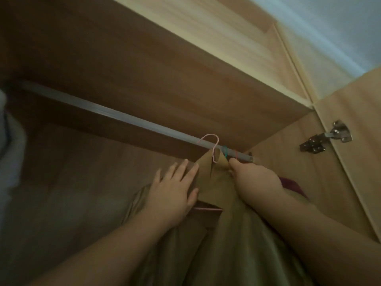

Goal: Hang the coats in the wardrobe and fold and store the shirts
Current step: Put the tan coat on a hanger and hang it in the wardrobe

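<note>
A tan coat (pixel 214 234) hangs on a pink hanger whose hook (pixel 212 146) sits at the metal wardrobe rail (pixel 115 115). My left hand (pixel 175 188) lies flat with straight fingers against the coat's left collar. On the collar's right side, my right hand (pixel 255 178) pinches the fabric just under the rail. The lower part of the coat runs out of the frame.
Two more hanger hooks, teal (pixel 225 151) and red (pixel 236 154), hang on the rail near its right end. A maroon garment (pixel 292 185) shows behind my right wrist. The open wardrobe door with a metal hinge (pixel 325 139) stands at right. Pale clothing (pixel 8 141) hangs at far left.
</note>
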Action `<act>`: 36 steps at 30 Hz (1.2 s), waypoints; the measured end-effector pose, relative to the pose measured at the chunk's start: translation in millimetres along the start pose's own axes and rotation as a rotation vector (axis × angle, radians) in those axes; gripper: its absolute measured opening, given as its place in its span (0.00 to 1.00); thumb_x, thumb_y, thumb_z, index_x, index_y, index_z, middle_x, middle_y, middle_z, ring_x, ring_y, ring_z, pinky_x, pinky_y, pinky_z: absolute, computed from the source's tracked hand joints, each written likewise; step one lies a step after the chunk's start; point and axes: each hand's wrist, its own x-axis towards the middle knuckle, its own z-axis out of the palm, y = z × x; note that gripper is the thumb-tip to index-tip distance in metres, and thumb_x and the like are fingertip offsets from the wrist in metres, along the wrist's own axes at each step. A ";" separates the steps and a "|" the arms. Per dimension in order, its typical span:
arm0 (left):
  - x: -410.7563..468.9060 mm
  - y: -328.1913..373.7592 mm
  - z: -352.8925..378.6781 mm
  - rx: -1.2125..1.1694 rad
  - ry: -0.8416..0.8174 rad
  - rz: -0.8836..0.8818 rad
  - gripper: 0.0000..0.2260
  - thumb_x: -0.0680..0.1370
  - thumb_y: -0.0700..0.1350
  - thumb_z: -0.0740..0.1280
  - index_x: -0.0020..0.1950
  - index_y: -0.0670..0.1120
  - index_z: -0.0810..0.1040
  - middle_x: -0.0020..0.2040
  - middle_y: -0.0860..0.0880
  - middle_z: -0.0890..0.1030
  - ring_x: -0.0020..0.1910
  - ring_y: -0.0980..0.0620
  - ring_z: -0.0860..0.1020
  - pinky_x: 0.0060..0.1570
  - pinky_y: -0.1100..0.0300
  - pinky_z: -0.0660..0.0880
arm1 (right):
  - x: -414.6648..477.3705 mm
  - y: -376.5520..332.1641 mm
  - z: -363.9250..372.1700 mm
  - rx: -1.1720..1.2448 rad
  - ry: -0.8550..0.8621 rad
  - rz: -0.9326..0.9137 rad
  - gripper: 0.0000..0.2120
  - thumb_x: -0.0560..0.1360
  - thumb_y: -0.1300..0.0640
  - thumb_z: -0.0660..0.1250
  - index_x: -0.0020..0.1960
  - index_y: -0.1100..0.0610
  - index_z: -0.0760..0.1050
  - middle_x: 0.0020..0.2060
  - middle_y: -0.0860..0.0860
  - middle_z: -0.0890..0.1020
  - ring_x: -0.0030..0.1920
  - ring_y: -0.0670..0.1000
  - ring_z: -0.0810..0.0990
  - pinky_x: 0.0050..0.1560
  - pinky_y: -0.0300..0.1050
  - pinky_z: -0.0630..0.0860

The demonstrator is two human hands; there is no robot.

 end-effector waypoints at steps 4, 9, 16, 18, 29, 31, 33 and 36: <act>28.1 -10.7 26.4 -0.042 -0.060 0.042 0.28 0.81 0.64 0.47 0.79 0.62 0.43 0.82 0.54 0.46 0.80 0.49 0.49 0.76 0.41 0.50 | 35.6 -0.6 3.3 -0.108 0.020 0.068 0.09 0.82 0.49 0.50 0.60 0.46 0.66 0.33 0.45 0.65 0.35 0.53 0.69 0.32 0.47 0.65; 50.4 -22.1 42.6 -0.143 -0.094 0.080 0.26 0.81 0.65 0.47 0.78 0.64 0.45 0.82 0.54 0.49 0.80 0.48 0.51 0.75 0.41 0.51 | 72.4 -16.8 9.7 -0.183 -0.131 0.136 0.15 0.81 0.55 0.52 0.65 0.47 0.67 0.38 0.46 0.70 0.38 0.52 0.73 0.34 0.49 0.72; 28.8 -24.1 55.2 -0.298 -0.153 0.007 0.25 0.80 0.66 0.47 0.76 0.64 0.50 0.80 0.55 0.56 0.78 0.50 0.55 0.74 0.42 0.54 | 58.2 -28.4 35.7 -0.270 -0.249 0.173 0.14 0.81 0.54 0.58 0.65 0.47 0.70 0.40 0.46 0.74 0.41 0.49 0.77 0.41 0.49 0.78; 13.0 -20.8 49.5 -0.285 -0.175 0.002 0.25 0.80 0.66 0.47 0.77 0.64 0.50 0.80 0.55 0.56 0.79 0.50 0.55 0.74 0.43 0.55 | 39.5 -25.4 33.4 -0.276 -0.247 0.158 0.18 0.80 0.53 0.59 0.69 0.47 0.67 0.46 0.48 0.77 0.45 0.50 0.79 0.42 0.48 0.77; -125.8 107.8 -21.3 -0.496 -0.192 0.042 0.31 0.76 0.68 0.42 0.78 0.61 0.54 0.78 0.56 0.62 0.76 0.54 0.59 0.73 0.52 0.61 | -195.7 -21.5 -56.6 -0.225 -0.242 0.063 0.29 0.79 0.38 0.45 0.77 0.44 0.57 0.76 0.49 0.65 0.77 0.55 0.58 0.75 0.64 0.53; -171.6 152.7 -37.9 -0.583 -0.235 0.041 0.30 0.77 0.66 0.46 0.78 0.59 0.58 0.76 0.55 0.66 0.75 0.52 0.62 0.72 0.52 0.64 | -261.0 -14.3 -85.7 -0.228 -0.229 0.128 0.26 0.79 0.40 0.50 0.76 0.43 0.61 0.74 0.49 0.69 0.75 0.54 0.63 0.73 0.60 0.62; -220.4 207.5 -58.7 -0.607 -0.289 0.085 0.29 0.76 0.64 0.51 0.76 0.57 0.65 0.72 0.50 0.71 0.72 0.46 0.68 0.69 0.48 0.69 | -332.5 -3.3 -118.2 -0.263 -0.298 0.206 0.26 0.77 0.43 0.55 0.74 0.46 0.65 0.72 0.50 0.71 0.73 0.55 0.67 0.69 0.57 0.68; -291.2 306.3 -96.0 -0.668 -0.381 0.106 0.30 0.73 0.60 0.58 0.73 0.53 0.72 0.70 0.38 0.74 0.68 0.36 0.71 0.65 0.39 0.69 | -445.4 18.2 -178.8 -0.340 -0.494 0.379 0.26 0.75 0.44 0.56 0.72 0.47 0.68 0.71 0.51 0.72 0.71 0.55 0.69 0.66 0.55 0.71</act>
